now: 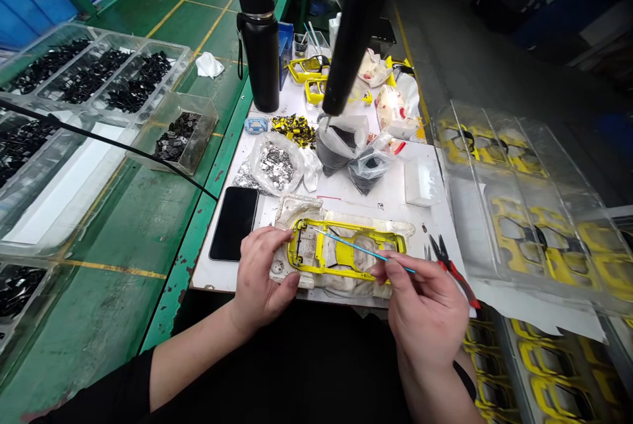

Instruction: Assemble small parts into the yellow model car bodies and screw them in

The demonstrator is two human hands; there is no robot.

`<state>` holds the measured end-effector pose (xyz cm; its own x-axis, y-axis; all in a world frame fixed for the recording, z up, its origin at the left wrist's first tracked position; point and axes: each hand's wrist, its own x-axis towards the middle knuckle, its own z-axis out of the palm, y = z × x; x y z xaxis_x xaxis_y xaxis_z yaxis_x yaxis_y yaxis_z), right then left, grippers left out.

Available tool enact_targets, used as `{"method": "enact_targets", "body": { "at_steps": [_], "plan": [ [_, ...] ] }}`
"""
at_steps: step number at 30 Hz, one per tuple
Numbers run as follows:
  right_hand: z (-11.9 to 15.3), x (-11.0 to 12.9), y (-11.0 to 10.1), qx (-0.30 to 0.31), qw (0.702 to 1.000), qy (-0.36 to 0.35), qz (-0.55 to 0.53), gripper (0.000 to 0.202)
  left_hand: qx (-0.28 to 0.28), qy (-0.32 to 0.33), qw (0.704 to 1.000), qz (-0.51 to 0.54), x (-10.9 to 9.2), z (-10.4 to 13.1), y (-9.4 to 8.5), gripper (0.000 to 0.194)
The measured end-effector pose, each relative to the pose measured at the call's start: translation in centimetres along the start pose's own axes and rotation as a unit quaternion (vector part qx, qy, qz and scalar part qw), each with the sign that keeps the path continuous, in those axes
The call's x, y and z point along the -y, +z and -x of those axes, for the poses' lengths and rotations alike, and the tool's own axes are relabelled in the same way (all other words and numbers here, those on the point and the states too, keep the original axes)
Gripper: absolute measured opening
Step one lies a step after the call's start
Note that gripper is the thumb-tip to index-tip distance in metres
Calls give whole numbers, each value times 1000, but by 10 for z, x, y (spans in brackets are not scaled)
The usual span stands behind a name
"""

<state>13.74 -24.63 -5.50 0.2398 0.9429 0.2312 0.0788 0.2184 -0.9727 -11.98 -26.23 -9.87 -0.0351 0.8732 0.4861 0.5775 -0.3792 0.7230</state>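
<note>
A yellow plastic frame [341,266] of toy-car-body shape lies on a whitish, worn holding block [297,206] at the table's front. My right hand [428,299] pinches a thin blue-handled brush [353,246] between thumb and fingers. The brush slants across the frame, its pale tip over the left end near small dark parts. My left hand [264,269] is at the frame's left end, index fingertip against its edge, thumb apart below. Right of the frame lie red-handled pliers [452,272], close to my right hand.
A black phone [234,223] lies left of the block. Behind stand bags of metal pieces [277,167] and dark granules [341,144], yellow-black parts [294,130] and a black flask [260,48]. A dark bar [351,35] hangs over the table. Clear trays [534,206] flank the right.
</note>
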Motion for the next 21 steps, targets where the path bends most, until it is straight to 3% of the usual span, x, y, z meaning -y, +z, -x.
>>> {"method": "enact_targets", "body": {
  "at_steps": [6, 9, 12, 15, 18, 21],
  "plan": [
    [-27, 10, -29, -105, 991, -80, -26, 16, 2, -4, 1000, 2, 2, -1, -2, 53],
    [-53, 3, -45, -191, 973, -125, 28, 22, 13, -21, 1000, 1, 0, -4, -8, 45],
    [-77, -11, -64, -241, 958, -114, 108, 26, 18, -67, 997, -30, -2, -16, -21, 32],
    [-96, -26, -83, -217, 953, -81, 194, 33, 26, -81, 993, -80, 2, -38, -35, 34],
    [-107, -38, -97, -165, 946, -71, 270, 36, 44, -46, 989, -132, 11, -71, -45, 37],
    [-114, -44, -102, -110, 934, -89, 327, 35, 104, -2, 973, -208, 25, -106, -49, 33]
  ]
}}
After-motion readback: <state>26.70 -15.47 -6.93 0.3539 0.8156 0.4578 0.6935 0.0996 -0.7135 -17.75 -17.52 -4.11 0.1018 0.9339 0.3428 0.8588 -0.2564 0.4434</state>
